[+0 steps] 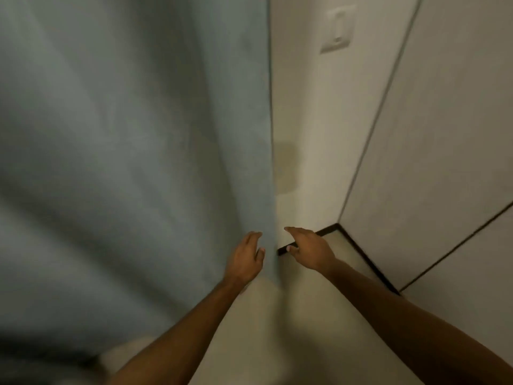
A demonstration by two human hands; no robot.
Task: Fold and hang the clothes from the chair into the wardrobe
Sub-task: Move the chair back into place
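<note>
A large grey-blue curtain hangs over the left half of the view, blurred by motion. My left hand is at the curtain's right edge low down, fingers relaxed and spread, holding nothing. My right hand reaches forward just to the right of that edge, fingers extended, also empty. The white panels on the right may be wardrobe doors, shut, with thin dark seams between them. No chair and no clothes are in view.
A cream wall with a light switch stands behind the curtain's edge. A dark skirting strip runs along the foot of the white panels. Pale floor lies under my arms.
</note>
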